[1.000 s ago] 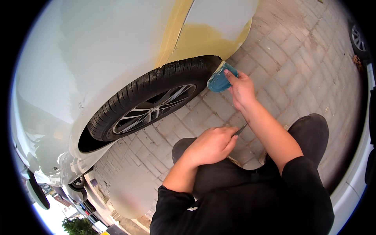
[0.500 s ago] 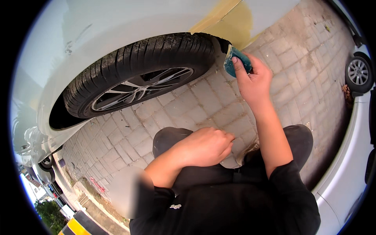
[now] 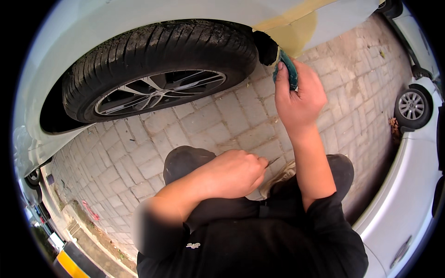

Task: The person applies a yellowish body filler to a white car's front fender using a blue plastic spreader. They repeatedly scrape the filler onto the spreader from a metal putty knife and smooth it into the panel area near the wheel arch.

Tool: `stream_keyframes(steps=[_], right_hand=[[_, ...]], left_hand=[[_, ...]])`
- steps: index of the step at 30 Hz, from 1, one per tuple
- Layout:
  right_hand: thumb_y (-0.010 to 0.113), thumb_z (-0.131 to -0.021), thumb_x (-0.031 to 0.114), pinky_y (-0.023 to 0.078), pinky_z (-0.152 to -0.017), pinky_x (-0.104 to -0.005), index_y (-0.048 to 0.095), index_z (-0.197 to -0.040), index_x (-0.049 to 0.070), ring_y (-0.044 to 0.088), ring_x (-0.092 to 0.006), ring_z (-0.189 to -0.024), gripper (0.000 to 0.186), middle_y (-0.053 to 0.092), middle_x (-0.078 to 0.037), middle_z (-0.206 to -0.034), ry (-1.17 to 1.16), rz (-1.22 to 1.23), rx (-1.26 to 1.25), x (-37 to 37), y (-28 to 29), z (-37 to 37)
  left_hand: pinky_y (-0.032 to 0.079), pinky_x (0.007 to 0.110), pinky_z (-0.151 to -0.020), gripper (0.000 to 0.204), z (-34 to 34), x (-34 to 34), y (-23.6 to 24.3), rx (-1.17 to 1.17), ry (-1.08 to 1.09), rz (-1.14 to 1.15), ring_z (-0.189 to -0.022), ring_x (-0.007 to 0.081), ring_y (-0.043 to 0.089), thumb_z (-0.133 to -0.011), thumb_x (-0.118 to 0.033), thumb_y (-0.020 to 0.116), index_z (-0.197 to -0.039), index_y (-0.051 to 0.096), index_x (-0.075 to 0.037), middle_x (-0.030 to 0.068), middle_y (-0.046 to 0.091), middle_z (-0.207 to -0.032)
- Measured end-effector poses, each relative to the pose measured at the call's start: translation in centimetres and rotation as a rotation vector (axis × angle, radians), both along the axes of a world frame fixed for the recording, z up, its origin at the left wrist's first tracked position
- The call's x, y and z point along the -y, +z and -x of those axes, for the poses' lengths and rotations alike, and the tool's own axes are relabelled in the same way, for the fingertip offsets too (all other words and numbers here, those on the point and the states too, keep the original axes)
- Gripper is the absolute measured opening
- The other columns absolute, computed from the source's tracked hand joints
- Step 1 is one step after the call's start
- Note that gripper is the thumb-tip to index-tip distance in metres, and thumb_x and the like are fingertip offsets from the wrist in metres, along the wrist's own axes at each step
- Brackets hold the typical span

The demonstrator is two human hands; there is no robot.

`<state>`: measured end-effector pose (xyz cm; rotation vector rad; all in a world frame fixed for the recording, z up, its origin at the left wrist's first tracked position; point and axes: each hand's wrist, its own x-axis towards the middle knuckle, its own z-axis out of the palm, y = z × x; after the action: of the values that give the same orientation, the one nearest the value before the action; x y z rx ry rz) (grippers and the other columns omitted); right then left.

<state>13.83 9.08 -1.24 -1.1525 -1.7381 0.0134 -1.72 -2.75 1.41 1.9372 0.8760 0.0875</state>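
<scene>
My right hand [image 3: 302, 95] pinches a green, curved, flexible putty spreader [image 3: 289, 69] between thumb and fingers. Pale yellowish filler coats its edge. That edge is at the wheel-arch lip of a white car, just below a yellow filler patch [image 3: 296, 34] on the body panel; whether it touches cannot be made out. My left hand [image 3: 236, 172] is closed, fingers curled under, above my left knee. Its palm is hidden, and so is anything in it. The car's black tyre [image 3: 162, 53] and spoked wheel rim [image 3: 157, 94] lie left of my right hand.
Grey paving bricks [image 3: 218, 113] cover the ground. A second light-coloured car [image 3: 394, 199] stands close on my right, with its wheel [image 3: 412, 104] farther ahead. A black and yellow barrier [image 3: 72, 264] is at the lower left. My knees are bent between the cars.
My right hand has turned, so the spreader appears more edge-on and nearer the arch lip. The wheel has shifted up and left in view. My left hand stays closed.
</scene>
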Motion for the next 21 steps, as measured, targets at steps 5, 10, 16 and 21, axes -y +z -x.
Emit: stream_keyframes(steps=[5,10,16,21], right_hand=[[0.073,-0.081,0.001,0.054,-0.067,-0.0366,0.069,-0.101,-0.003,0.066,-0.0302,-0.075,0.021,0.071,-0.015,-0.089,-0.024,-0.041,0.071,-1.0,-1.4,-0.5],[0.074,-0.080,0.000,0.054,-0.067,-0.0370,0.069,-0.101,-0.004,0.066,-0.0303,-0.074,0.021,0.071,-0.015,-0.089,0.007,-0.158,0.060,-0.7,-0.6,0.2],[0.075,-0.079,-0.001,0.054,-0.065,-0.0350,0.068,-0.098,-0.005,0.066,-0.0291,-0.073,0.020,0.071,-0.016,-0.087,-0.013,-0.137,0.046,-0.6,-1.1,-0.1],[0.075,-0.081,-0.003,0.055,-0.069,-0.0323,0.068,-0.098,-0.007,0.068,-0.0269,-0.076,0.019,0.071,-0.017,-0.089,0.032,-0.237,-0.044,1.0,2.6,0.2]], left_hand=[[0.052,0.048,-0.065,0.018,0.0,0.3,0.6,0.023,0.005,-0.010,-0.071,0.0403,0.064,-0.091,-0.014,0.054,-0.090,0.061,0.003,0.0201,0.064,-0.073],[0.052,0.048,-0.064,0.018,-0.1,0.5,0.4,0.046,0.002,-0.021,-0.071,0.0399,0.065,-0.091,-0.015,0.056,-0.091,0.061,0.003,0.0198,0.064,-0.073],[0.052,0.048,-0.065,0.018,0.0,0.6,0.5,0.043,0.013,-0.024,-0.071,0.0402,0.064,-0.092,-0.015,0.055,-0.089,0.061,0.002,0.0199,0.064,-0.072],[0.051,0.049,-0.065,0.019,-0.1,0.4,0.3,0.058,0.005,-0.016,-0.071,0.0406,0.064,-0.092,-0.015,0.054,-0.087,0.059,0.002,0.0201,0.064,-0.072]])
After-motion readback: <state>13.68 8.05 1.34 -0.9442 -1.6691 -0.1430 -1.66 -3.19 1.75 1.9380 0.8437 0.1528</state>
